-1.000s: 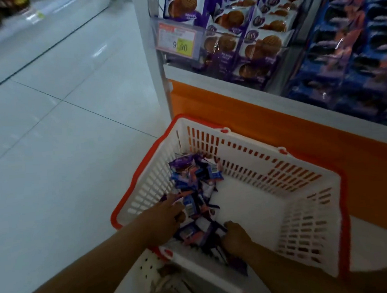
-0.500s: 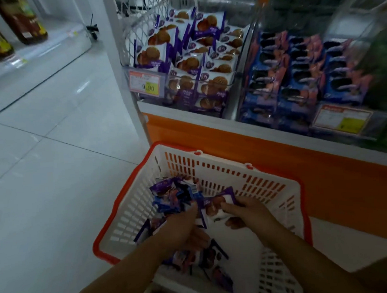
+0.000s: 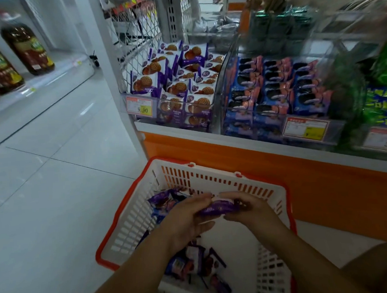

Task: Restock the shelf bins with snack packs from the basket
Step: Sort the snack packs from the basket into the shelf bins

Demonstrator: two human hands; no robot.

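Nearest, loose packs (image 3: 191, 261) lie piled in the bottom of the basket (image 3: 213, 181). Just above them both hands have got one purple snack pack (image 3: 217, 209). The left hand (image 3: 184, 220) pinches one end, fingers on top and thumb under, and the right hand (image 3: 252, 208) is curled round the other end. Further back is the shelf bin (image 3: 173, 103) of matching purple packs, with blue packs (image 3: 275, 90) in the bin beside it
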